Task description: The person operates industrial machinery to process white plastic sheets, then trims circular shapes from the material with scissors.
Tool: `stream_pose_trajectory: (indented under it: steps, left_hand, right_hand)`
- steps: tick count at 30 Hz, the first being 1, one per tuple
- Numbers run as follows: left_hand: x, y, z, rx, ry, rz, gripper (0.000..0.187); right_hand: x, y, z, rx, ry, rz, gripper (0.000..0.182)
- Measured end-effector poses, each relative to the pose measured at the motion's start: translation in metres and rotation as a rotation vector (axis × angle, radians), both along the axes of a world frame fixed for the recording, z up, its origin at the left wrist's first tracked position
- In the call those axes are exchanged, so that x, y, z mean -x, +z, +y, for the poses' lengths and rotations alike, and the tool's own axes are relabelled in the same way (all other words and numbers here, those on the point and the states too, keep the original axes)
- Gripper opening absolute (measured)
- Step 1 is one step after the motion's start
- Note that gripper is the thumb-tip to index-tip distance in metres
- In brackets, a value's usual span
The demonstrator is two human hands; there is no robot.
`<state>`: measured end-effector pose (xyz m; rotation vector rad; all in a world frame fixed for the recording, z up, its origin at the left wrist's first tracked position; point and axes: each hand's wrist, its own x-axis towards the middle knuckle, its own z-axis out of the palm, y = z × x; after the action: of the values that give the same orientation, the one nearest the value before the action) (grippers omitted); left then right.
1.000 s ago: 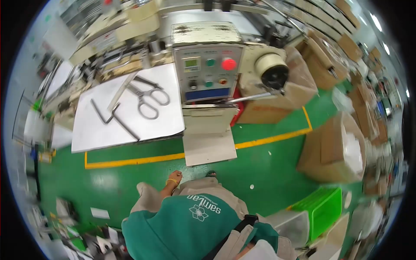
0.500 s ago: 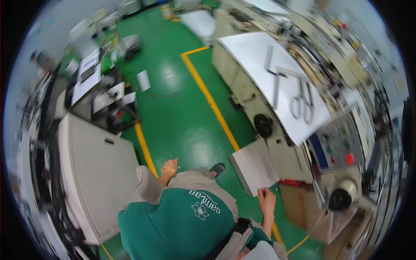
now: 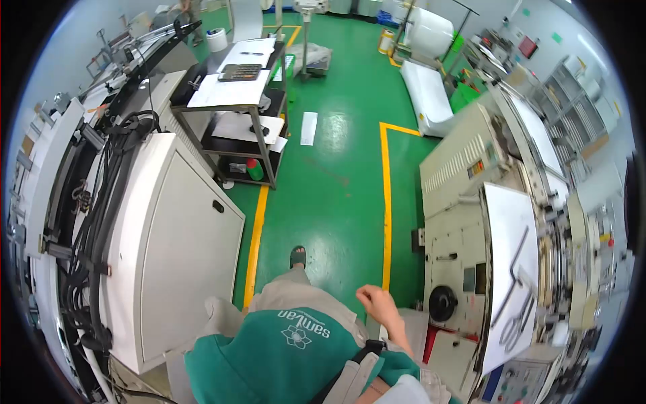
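Note:
My right hand [image 3: 378,304] is in front of my right hip, over the green floor. Its fingers are loosely curled in, and nothing shows in them. Right of it stands the beige machine [image 3: 441,259] with a black round knob [image 3: 443,303]; the hand is apart from it. My left hand is out of sight. A beige sleeve or trouser part [image 3: 221,315] shows at my left side, beside the light grey cabinet [image 3: 178,249]. A sandalled foot [image 3: 297,256] is forward on the floor.
A metal cart [image 3: 262,145] at the left carries papers and a calculator [image 3: 240,72]. Scissors [image 3: 517,328] and a bent rod [image 3: 513,276] lie on a white sheet on the machine. Yellow lines [image 3: 387,202] edge the walkway. A white roll [image 3: 431,32] stands far back.
My view has swung right and up along the walkway, and the cart looks nearer. My left hand has gone out of sight. My right hand has moved forward, away from the grey board.

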<state>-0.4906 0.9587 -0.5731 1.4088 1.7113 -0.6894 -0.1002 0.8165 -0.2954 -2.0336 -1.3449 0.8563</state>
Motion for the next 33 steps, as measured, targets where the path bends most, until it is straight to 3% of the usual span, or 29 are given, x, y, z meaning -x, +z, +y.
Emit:
stream_pose_trajectory:
  steps: [4, 6, 7, 9, 14, 18, 23, 25, 28, 30, 32, 33]
  left_hand:
    - [-0.040, 0.000, 0.126, -0.218, 0.118, -0.157, 0.036]
    - [-0.068, 0.016, 0.187, -0.398, 0.348, -0.344, 0.031]
    - [-0.082, 0.041, 0.211, -0.519, 0.375, -0.469, 0.025]
    - [-0.105, 0.045, 0.262, -0.641, 0.455, -0.648, 0.022]
    - [-0.182, 0.125, 0.328, -0.678, 0.380, -0.781, 0.022]
    - [-0.226, 0.099, 0.351, -0.582, 0.320, -0.825, 0.027]
    - [-0.285, 0.116, 0.423, -0.479, 0.391, -0.681, 0.040]
    - [-0.323, 0.163, 0.458, -0.487, 0.489, -0.675, 0.039]
    - [-0.372, 0.190, 0.514, -0.682, 0.591, -0.870, 0.034]
    - [-0.393, 0.207, 0.547, -0.729, 0.639, -0.821, 0.032]
    - [-0.405, 0.246, 0.582, -0.867, 0.588, -0.806, 0.030]
    - [-0.411, 0.252, 0.599, -0.944, 0.529, -0.810, 0.029]
  right_hand:
    - [-0.034, 0.024, 0.144, -0.078, 0.085, 0.000, 0.015]
    - [-0.049, 0.038, 0.217, -0.135, 0.141, -0.013, 0.016]
    - [-0.056, 0.046, 0.255, -0.172, 0.182, -0.004, 0.016]
    - [-0.069, 0.064, 0.332, -0.234, 0.253, 0.011, 0.016]
    - [-0.104, 0.098, 0.552, -0.396, 0.444, -0.054, 0.015]
    - [-0.113, 0.102, 0.744, -0.537, 0.546, 0.005, 0.015]
    - [-0.089, 0.056, 0.980, -0.670, 0.740, -0.204, 0.020]
    - [-0.074, 0.034, 1.038, -0.640, 0.839, -0.344, 0.030]
    - [-0.047, 0.014, 1.093, -0.383, 1.012, -0.520, 0.031]
    - [-0.036, 0.001, 1.118, -0.410, 1.155, -0.581, 0.028]
    - [-0.035, 0.012, 1.131, -0.464, 1.236, -0.286, 0.014]
    - [-0.041, 0.024, 1.132, -0.333, 1.202, -0.019, 0.017]
